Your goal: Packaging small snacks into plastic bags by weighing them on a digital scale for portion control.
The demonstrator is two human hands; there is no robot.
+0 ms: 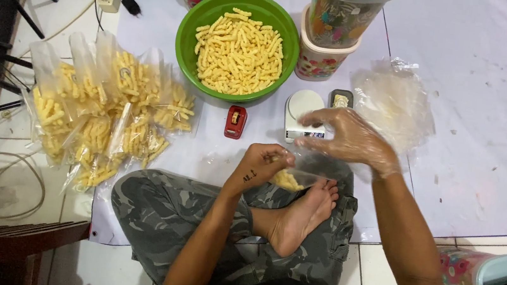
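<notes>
Person seated cross-legged on the floor, working over a white sheet (463, 90) spread on the tiles. Left hand (258, 165), bare, pinches shut on the mouth of a small clear plastic bag (301, 170) held just above the lap; right hand (351, 138), in a thin transparent glove, has thumb and fingertips closed on the same bag's upper edge from the other side. The bag looks only partly filled: a small clump of yellow stick snacks (286, 180) sits in its lower corner, the rest of the film slack and crinkled. Done so far, judging by the layout: a heap of filled bags (104, 113) lies at the sheet's left edge, a dozen or so. Left to do: the green bowl (184, 33) at the sheet's top middle is full of loose snacks, and a stack of empty clear bags (395, 101) waits to the right. So roughly early to midway. Between bowl and hands stand a small white scale (304, 107) and a red tape dispenser (235, 122). Patterned lidded canisters (337, 25) stand beyond the scale.
</notes>
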